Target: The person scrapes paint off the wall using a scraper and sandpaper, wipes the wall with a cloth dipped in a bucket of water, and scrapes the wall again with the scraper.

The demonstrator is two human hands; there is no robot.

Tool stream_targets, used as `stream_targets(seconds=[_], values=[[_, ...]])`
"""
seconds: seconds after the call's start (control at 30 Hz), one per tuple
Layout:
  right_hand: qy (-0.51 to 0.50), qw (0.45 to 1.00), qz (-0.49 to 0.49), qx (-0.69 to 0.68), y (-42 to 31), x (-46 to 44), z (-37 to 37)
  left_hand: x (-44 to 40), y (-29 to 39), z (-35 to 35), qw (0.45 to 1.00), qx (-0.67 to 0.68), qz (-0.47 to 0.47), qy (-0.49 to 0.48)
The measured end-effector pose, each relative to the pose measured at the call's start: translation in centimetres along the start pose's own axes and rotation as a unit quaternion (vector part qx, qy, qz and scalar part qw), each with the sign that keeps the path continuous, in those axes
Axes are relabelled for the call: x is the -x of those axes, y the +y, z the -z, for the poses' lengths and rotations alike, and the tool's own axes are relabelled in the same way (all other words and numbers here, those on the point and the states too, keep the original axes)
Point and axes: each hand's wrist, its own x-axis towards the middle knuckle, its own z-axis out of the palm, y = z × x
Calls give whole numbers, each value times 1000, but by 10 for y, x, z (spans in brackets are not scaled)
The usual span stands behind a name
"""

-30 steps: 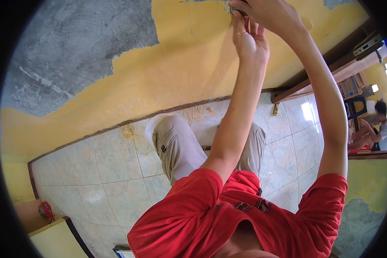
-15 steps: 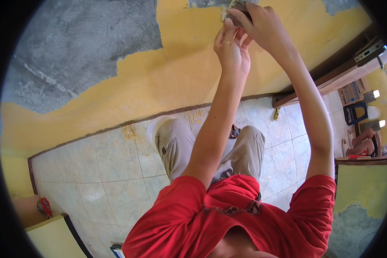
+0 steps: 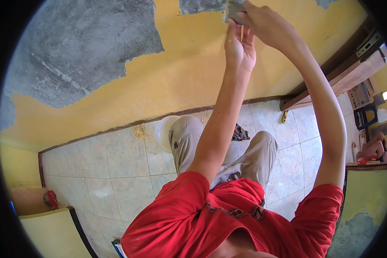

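High at the top of the view, a flat grey scraper is against the yellow wall. My right hand wraps around it from the right side, fingers closed. From below, my left hand pinches the scraper's lower edge, its thumb on the near corner and the other fingers partly hidden behind. Just left of the blade is a bare grey patch where the paint is off. A much larger grey patch covers the wall at the upper left.
Paint scrapings lie along the wall's foot, beside a white round container by my knee. A yellow-handled tool and a dark crumpled cloth are on the tiles. At right, a door stands; beyond it another person's legs show.
The scraper has turned so more of its flat face shows, and my hands have shifted slightly with it. The whole view has moved a little.
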Motion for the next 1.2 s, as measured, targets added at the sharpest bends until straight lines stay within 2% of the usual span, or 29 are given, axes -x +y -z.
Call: stream_targets(seconds=[0.03, 0.1, 0.23, 0.33, 0.4, 0.43, 0.53, 0.6, 0.73, 0.8, 0.83, 0.9, 0.97, 1.03, 1.1, 1.17, 1.2], values=[[0, 1000, 0, 1, -6, -1, 8, -3, 2, -1, 1000, 18, 9, 17], [-80, 995, 45, 45, -16, -3, 17, -6, 2, -2, 996, 62, 24, 58], [-59, 986, 47, 149, -26, -6, 10, -5, 0, -2, 989, 142, 41, 29], [-56, 994, -8, 93, -34, 2, 15, 0, 8, -6, 991, 102, 36, 79], [-46, 991, 102, 67, -17, -1, 4, 4, 14, -9, 998, -37, -10, 52], [-43, 988, 138, 59, -8, -5, -3, 2, 13, -7, 998, -33, -11, 53], [-45, 988, 125, 78, -12, -13, -8, -3, 6, -5, 997, -37, -42, 58], [-63, 993, 1, 102, -25, -9, 5, -2, -2, -5, 996, 21, -63, 56], [-68, 992, 35, 99, -22, -15, 8, -3, 5, -1, 995, -17, -55, 86], [-44, 997, -14, 60, -17, -19, -3, -3, 9, -2, 993, -42, -45, 103], [-45, 999, -10, -11, -23, -12, 3, -2, 10, -2, 992, -44, -44, 106], [-25, 999, -14, -34, -18, -13, -16, 1, 13, -1, 989, -49, -26, 140], [5, 999, -21, -49, -9, -12, -19, 2, 15, -1, 991, -58, -21, 122], [-28, 995, -38, -87, -18, -10, -9, 3, 15, -2, 992, -63, -20, 109], [-53, 996, -56, -52, -25, -14, -6, 2, 7, -5, 998, 12, -37, 57], [-73, 995, -71, -14, -26, -20, 0, -3, 1, -6, 997, 60, -29, 50], [-77, 996, -32, 34, -25, -19, 3, -2, 0, -5, 993, 104, -22, 54]])
